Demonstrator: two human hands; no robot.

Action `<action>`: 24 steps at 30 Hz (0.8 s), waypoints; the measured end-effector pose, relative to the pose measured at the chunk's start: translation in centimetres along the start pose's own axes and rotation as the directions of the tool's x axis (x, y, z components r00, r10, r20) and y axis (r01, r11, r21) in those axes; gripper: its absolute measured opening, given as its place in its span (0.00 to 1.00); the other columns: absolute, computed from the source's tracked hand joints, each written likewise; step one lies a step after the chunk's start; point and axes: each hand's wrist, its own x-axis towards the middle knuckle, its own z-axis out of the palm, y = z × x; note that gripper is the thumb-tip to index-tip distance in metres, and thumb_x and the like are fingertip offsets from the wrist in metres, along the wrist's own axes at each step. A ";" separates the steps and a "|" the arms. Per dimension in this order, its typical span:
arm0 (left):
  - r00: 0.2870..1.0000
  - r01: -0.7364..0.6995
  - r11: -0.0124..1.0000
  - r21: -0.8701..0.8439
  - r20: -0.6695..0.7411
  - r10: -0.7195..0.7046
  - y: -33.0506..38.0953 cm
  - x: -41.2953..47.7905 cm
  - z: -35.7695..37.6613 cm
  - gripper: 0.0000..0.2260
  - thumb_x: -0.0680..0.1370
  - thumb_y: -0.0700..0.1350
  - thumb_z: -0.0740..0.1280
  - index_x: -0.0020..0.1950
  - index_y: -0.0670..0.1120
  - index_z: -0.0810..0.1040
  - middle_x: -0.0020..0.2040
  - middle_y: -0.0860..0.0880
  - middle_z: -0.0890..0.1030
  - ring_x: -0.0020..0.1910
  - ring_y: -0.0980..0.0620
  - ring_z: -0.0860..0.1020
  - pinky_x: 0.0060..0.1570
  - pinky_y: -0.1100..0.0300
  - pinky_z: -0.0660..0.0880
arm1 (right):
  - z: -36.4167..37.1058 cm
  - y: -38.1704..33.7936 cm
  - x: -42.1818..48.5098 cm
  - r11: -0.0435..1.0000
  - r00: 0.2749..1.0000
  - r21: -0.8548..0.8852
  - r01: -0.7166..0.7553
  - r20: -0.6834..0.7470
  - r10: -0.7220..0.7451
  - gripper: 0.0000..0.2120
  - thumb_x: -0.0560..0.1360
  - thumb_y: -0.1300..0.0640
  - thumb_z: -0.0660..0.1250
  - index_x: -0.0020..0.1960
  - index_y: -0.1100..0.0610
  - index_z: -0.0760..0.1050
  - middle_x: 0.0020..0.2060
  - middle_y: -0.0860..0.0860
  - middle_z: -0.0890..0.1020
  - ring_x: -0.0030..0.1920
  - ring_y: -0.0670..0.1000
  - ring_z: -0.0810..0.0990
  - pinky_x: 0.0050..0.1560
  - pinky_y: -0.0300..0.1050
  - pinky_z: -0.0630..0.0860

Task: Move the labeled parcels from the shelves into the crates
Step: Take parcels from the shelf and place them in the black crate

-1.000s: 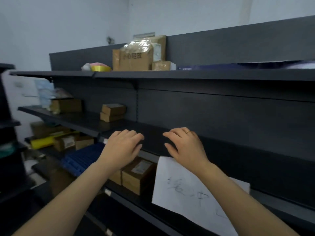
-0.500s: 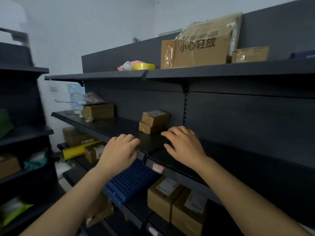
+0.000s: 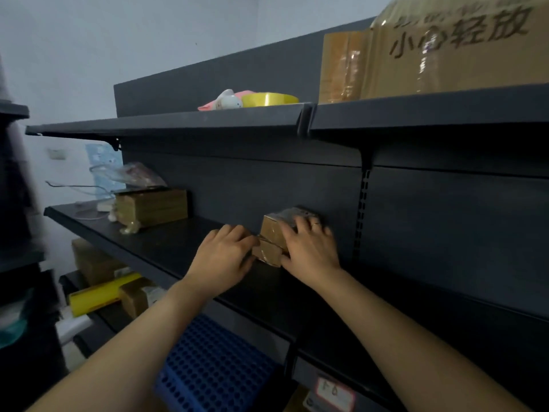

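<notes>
From the head camera, two small brown parcels (image 3: 274,240) sit stacked one on the other on the middle shelf (image 3: 166,248), pushed back against its dark rear panel. Both hands have reached them.

The right hand (image 3: 310,252) lies over the stack's front and right side. Its fingers (image 3: 300,226) are spread across the top box and its thumb is tucked low by the bottom one, so it looks clamped on the pair. The left hand (image 3: 225,257) is at the stack's left face. Its fingers (image 3: 243,237) are bent, with the tips at the seam between the boxes, but I cannot tell whether they have a hold or only press.

The stack stands upright between the two palms, touching both, and neither hand is nearer. Any pull would have to come straight out from the panel toward the person, and the top box could slide off if the squeeze is uneven.

A blue perforated crate (image 3: 214,373) sits below the shelf, under the left forearm, and seems the likely drop spot.
</notes>
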 end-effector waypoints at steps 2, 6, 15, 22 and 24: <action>1.000 -0.026 1.000 0.002 -0.012 0.026 -1.3 1.1 1.0 0.12 0.69 0.47 0.73 0.52 0.49 0.80 0.49 0.50 0.79 0.47 0.46 0.78 0.41 0.53 0.74 | 1.2 -0.5 2.2 0.999 0.999 0.001 -0.043 0.024 0.043 0.42 0.74 0.41 0.67 0.78 0.48 0.46 0.74 0.57 0.58 0.73 0.61 0.58 0.66 0.58 0.63; 0.997 -0.079 0.996 -0.028 0.026 0.080 -3.9 2.8 3.1 0.12 0.71 0.47 0.71 0.54 0.49 0.80 0.50 0.50 0.80 0.49 0.47 0.78 0.43 0.53 0.74 | 3.3 -1.0 5.2 0.995 0.985 -0.038 -0.097 0.142 0.101 0.47 0.73 0.40 0.67 0.78 0.47 0.37 0.77 0.59 0.53 0.74 0.64 0.57 0.67 0.60 0.63; 0.920 -0.030 0.969 -0.245 0.373 0.123 -5.3 8.1 10.0 0.28 0.76 0.56 0.64 0.74 0.49 0.62 0.71 0.47 0.64 0.67 0.45 0.65 0.64 0.51 0.66 | 4.3 0.8 5.4 0.988 0.982 0.012 -0.157 0.111 0.155 0.35 0.74 0.53 0.67 0.76 0.54 0.55 0.73 0.52 0.65 0.71 0.56 0.65 0.58 0.51 0.75; 0.851 -0.110 0.900 -0.422 0.427 0.304 -2.2 9.8 12.9 0.40 0.72 0.62 0.67 0.77 0.53 0.51 0.78 0.48 0.50 0.74 0.41 0.52 0.68 0.43 0.63 | 2.7 1.4 2.3 0.935 0.936 -0.052 -0.350 0.012 0.351 0.33 0.72 0.54 0.67 0.74 0.55 0.60 0.69 0.51 0.68 0.68 0.55 0.65 0.53 0.50 0.76; 0.834 -0.161 0.892 -0.423 0.426 0.352 -1.4 9.9 13.0 0.36 0.71 0.61 0.69 0.74 0.58 0.56 0.76 0.47 0.53 0.73 0.39 0.53 0.65 0.41 0.67 | 2.4 1.6 1.3 0.915 0.921 -0.118 -0.386 0.004 0.389 0.32 0.72 0.53 0.67 0.73 0.54 0.61 0.68 0.50 0.69 0.67 0.55 0.66 0.48 0.49 0.77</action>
